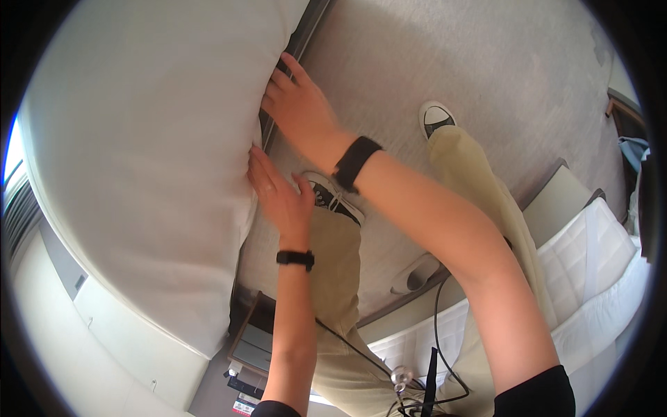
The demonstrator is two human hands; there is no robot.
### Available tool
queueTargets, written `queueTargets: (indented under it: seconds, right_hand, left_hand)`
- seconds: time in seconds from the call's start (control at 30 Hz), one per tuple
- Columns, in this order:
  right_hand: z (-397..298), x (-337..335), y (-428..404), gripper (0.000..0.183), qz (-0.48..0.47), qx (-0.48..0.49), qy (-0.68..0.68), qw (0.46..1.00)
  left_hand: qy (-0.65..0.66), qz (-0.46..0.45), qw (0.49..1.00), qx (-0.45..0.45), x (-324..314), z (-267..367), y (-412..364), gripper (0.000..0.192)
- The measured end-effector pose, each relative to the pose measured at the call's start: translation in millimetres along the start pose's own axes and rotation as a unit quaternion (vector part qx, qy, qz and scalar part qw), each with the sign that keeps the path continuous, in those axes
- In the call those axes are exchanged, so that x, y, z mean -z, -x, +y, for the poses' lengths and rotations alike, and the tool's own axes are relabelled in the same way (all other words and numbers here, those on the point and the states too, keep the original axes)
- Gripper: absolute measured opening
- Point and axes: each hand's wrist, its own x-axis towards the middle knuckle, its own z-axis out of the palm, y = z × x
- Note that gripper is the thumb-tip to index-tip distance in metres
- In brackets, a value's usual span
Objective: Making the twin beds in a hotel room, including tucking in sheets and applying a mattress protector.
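A white sheet [151, 156] covers a bed mattress along the left side of the head view. My left hand [276, 193] rests against the sheet's side edge, fingers extended and thumb held apart; its fingertips meet the cloth. Farther up the same edge is my right hand [305, 107], with its fingers bent in against the side of the bed. Some of its fingertips are hidden by the cloth, so a grip on it cannot be confirmed. Beneath the sheet's edge runs a dark bed frame [307, 34]. Both wrists wear black bands.
Pale carpet [375, 62] lies beside the bed, under my sneakers [436, 119]. Behind me stands another bed with white quilted bedding [583, 255]. A slipper [417, 273] lies on the floor near it. A nightstand [252, 339] stands by the headboard. A black cable [437, 313] hangs before my body.
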Motion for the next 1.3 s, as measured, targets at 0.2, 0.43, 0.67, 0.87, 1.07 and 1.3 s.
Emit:
queueTargets:
  seconds: [0.2,0.43,0.67,0.87,1.07,1.3]
  right_hand:
    - [34,-39,25,0.041,0.073,0.060,-0.191,0.977]
    - [11,-55,1,0.041,0.019,0.013,-0.105,0.994]
    - [-20,-66,-18,0.031,0.008,-0.116,-0.055,0.992]
    - [-6,-51,6,0.040,-0.023,-0.010,-0.113,0.993]
    - [-30,-48,51,0.048,0.005,0.086,-0.135,0.987]
    - [-65,-53,22,0.041,0.029,0.069,-0.157,0.985]
  left_hand:
    - [0.004,-0.012,0.998,0.064,-39,-13,-31,0.081]
    - [0.108,-0.132,0.984,-0.043,-33,-58,-49,0.073]
    - [0.074,-0.146,0.985,0.054,7,-59,-17,0.068]
    - [0.023,-0.128,0.988,0.085,8,-54,-7,0.069]
    - [0.031,-0.110,0.984,0.134,-11,-38,-10,0.070]
    - [0.027,-0.176,0.966,0.186,-36,-64,-34,0.067]
